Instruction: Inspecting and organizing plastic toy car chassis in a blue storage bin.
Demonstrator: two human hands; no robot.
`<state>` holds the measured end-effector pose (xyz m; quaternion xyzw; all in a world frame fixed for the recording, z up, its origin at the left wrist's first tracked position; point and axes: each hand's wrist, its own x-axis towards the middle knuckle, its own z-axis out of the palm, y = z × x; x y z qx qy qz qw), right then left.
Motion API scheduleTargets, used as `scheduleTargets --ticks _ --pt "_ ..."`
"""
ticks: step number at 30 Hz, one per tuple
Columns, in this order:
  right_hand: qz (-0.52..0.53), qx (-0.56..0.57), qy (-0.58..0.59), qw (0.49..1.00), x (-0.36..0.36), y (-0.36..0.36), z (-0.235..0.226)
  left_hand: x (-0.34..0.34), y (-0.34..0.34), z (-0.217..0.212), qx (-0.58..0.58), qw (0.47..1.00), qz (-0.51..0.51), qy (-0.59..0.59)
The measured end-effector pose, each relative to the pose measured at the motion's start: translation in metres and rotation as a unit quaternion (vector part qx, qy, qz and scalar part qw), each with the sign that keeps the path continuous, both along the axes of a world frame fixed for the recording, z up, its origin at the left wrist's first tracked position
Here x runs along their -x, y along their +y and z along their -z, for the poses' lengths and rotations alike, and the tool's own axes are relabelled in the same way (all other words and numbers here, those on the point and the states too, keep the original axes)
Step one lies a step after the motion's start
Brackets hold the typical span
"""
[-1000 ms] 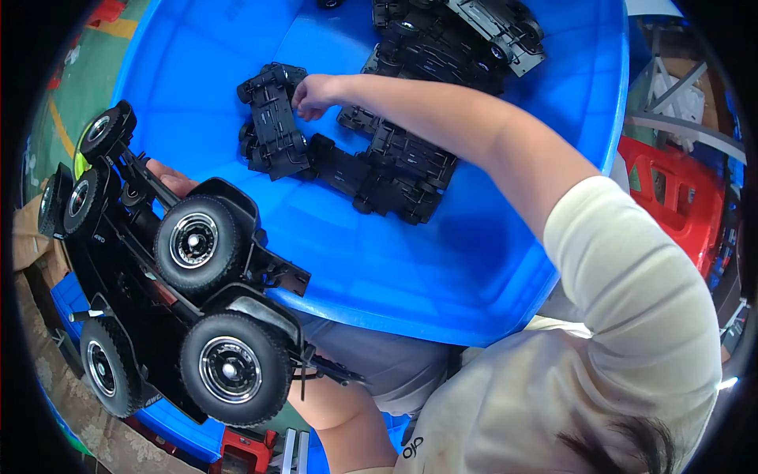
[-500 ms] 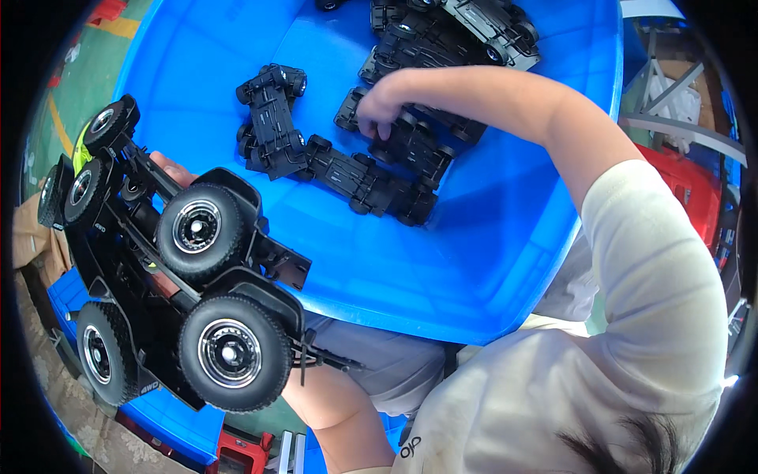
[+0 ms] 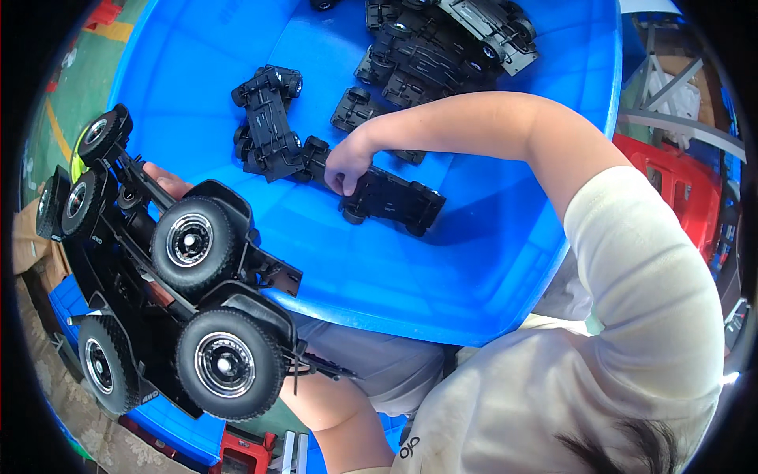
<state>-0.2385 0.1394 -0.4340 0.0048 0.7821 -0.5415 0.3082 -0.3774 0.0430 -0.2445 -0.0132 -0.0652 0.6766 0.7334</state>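
Observation:
My left hand (image 3: pixel 167 182) is wrapped round a black toy truck chassis (image 3: pixel 162 253) with large treaded tyres and chrome-coloured rims, at the left beside the bin. More wheeled frames overlap it, so I cannot tell how many pieces hang together; most of the hand is hidden behind them. Inside the blue bin (image 3: pixel 379 304), my right hand (image 3: pixel 350 164) pinches the left end of a black toy car chassis (image 3: pixel 392 203). That piece lies over or against another chassis, partly covered by the hand. Just left lie two crossed chassis (image 3: pixel 268 126), wheels showing.
Several more chassis (image 3: pixel 426 59) are heaped at the bin's far side, a grey one (image 3: pixel 493 35) on top. A small chassis (image 3: pixel 355 109) lies just beyond my right wrist. Red plastic parts (image 3: pixel 663 189) and a metal frame (image 3: pixel 671 126) stand right of the bin.
My right hand has moved nearer and left, bringing a black chassis with it over the lower one. My left hand's load has shifted only slightly.

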Motion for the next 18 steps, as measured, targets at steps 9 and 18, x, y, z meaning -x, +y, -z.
scheduleTargets --ticks 9,18 --pt "0.037 -0.324 -0.214 0.921 -0.032 0.039 -0.008 -0.011 -0.003 -0.01 -0.02 0.999 0.044 -0.008" --pt "0.1 -0.369 -0.19 0.904 -0.044 0.034 0.005 0.002 0.0 -0.001 -0.031 0.999 0.013 0.043"
